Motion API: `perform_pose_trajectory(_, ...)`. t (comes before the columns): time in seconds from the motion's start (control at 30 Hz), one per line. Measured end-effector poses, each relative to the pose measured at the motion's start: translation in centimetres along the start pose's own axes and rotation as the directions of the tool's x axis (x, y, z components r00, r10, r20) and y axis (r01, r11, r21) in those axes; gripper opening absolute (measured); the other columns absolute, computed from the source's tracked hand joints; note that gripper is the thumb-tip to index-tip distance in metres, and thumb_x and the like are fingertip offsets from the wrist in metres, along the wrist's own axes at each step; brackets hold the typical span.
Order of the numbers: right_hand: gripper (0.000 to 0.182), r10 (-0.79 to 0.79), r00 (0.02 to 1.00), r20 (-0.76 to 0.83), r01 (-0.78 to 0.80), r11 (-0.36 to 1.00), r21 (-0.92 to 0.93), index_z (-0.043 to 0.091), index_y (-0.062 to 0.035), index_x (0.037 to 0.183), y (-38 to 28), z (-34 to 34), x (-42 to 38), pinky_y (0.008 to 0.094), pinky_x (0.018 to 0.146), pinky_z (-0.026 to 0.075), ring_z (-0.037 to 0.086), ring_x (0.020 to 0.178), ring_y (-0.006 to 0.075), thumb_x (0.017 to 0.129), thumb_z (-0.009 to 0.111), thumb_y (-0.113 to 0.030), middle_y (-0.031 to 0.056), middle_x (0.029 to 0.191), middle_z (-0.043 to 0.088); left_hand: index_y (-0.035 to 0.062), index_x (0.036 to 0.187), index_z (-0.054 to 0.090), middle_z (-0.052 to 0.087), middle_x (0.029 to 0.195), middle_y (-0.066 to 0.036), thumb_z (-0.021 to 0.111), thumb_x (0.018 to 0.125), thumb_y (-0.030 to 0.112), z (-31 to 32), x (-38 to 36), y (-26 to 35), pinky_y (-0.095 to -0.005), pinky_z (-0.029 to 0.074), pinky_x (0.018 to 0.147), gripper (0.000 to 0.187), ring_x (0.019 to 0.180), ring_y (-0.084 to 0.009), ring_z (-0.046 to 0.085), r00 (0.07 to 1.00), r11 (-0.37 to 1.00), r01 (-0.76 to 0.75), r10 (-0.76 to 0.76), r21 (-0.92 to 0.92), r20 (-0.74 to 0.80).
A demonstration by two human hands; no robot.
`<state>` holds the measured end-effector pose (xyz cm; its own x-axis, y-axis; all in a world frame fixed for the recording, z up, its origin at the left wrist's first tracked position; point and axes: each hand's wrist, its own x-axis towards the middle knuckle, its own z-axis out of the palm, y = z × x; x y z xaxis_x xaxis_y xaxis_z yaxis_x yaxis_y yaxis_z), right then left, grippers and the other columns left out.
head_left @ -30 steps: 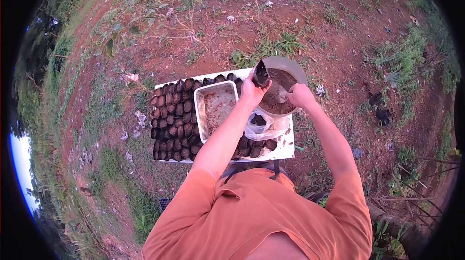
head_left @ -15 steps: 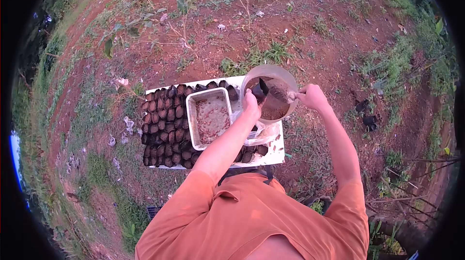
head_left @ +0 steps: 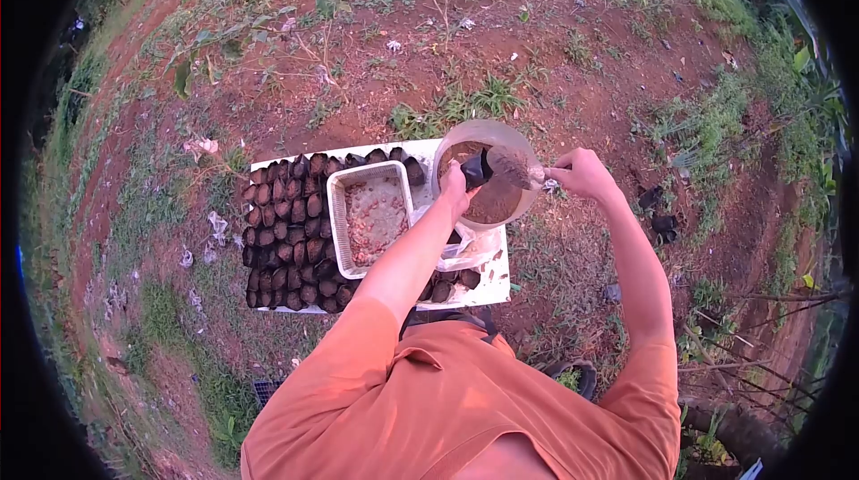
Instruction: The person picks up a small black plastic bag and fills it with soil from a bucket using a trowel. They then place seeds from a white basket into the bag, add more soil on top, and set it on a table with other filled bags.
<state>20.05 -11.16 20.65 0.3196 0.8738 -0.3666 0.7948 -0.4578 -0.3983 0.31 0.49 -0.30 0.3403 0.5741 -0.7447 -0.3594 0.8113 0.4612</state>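
Note:
My left hand (head_left: 455, 188) grips a small black bag (head_left: 476, 169) over the left side of a round translucent tub (head_left: 490, 131) with brown soil inside. On the tub's right rim, my right hand (head_left: 582, 174) is closed round the handle of a scoop (head_left: 530, 176); its soil-covered end is inside the tub, close to the black bag's mouth. Left of the tub, a white rectangular basket (head_left: 338, 220) holds small reddish pieces. Rows of soil-filled black bags (head_left: 284, 231) stand around the basket's left side.
A white board (head_left: 497, 281) lies under the basket, bags and tub. Clear plastic (head_left: 472, 249) lies just below the tub. Black bags (head_left: 663, 224) are on the ground at the right. Dry branches (head_left: 761, 364) stick out at the lower right, and leafy plants stand beyond the board.
The whole view has shifted slightly, with the board and tub now further left. Both hands keep their holds, and the scoop's end stays inside the tub near the bag.

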Motion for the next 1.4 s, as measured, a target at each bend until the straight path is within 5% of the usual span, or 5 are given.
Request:
perform_pose_trajectory(0.43,0.028,-0.033,0.999,0.027,0.039,0.953,-0.301,0.075,-0.0037,0.087,-2.3,-0.2,2.0,0.0437,0.079,0.056,0.069,0.085,0.0362,0.08,0.074,-0.031,0.0215,0.085,0.071,0.008,0.127,0.052,0.061,0.119,-0.012,0.038,0.105,0.04,0.7,0.5,-0.5,-0.0495,0.052,0.089,0.041,0.104,-0.0264,0.062,0.998,0.998,-0.005,0.008,0.061,-0.062)
perform_pose_trajectory(0.67,0.032,-0.063,0.997,0.036,0.073,0.853,-0.517,0.072,-0.0009,0.093,-5.2,-0.1,2.9,0.0437,0.08,0.057,0.07,0.09,0.0344,0.078,0.074,-0.029,0.0196,0.095,0.071,0.0097,0.118,0.059,0.063,0.11,-0.009,0.04,0.104,0.041,0.6,1.6,-1.4,-0.0429,0.053,0.077,0.039,0.094,-0.021,0.064,1.0,0.998,-0.001,0.0,-0.068,-0.017)
perform_pose_trajectory(1.03,0.022,-0.115,0.99,-0.079,0.054,0.837,-0.545,0.072,-0.0028,0.086,-7.9,-1.8,1.8,0.043,0.075,0.057,0.071,0.085,0.0333,0.078,0.071,-0.022,0.0178,0.088,0.072,0.0061,0.119,0.055,0.064,0.11,-0.013,0.032,0.103,0.031,0.4,2.8,-0.6,-0.0463,0.055,0.078,0.038,0.096,-0.0278,0.064,0.987,0.959,0.16,-0.157,-0.234,0.034)
perform_pose_trajectory(1.33,0.017,0.025,0.972,-0.232,-0.131,0.881,-0.455,0.074,-0.0037,0.085,-5.8,-0.2,1.1,0.0426,0.074,0.058,0.072,0.085,0.0346,0.077,0.067,-0.017,0.0182,0.086,0.072,0.0042,0.107,0.061,0.067,0.096,-0.013,0.042,0.094,0.028,0.8,1.4,0.3,-0.046,0.058,0.08,0.033,0.086,-0.0275,0.066,0.972,0.93,0.214,-0.171,-0.298,0.164)
perform_pose_trajectory(1.4,0.027,0.012,0.969,-0.247,-0.125,0.886,-0.446,0.073,-0.0026,0.085,-4.8,2.3,1.6,0.0427,0.073,0.058,0.072,0.083,0.0345,0.077,0.076,-0.028,0.019,0.087,0.072,0.0051,0.106,0.061,0.067,0.096,-0.013,0.047,0.093,0.029,1.1,0.9,0.7,-0.0454,0.059,0.079,0.031,0.086,-0.0266,0.065,0.973,0.918,0.193,-0.133,-0.346,0.188)
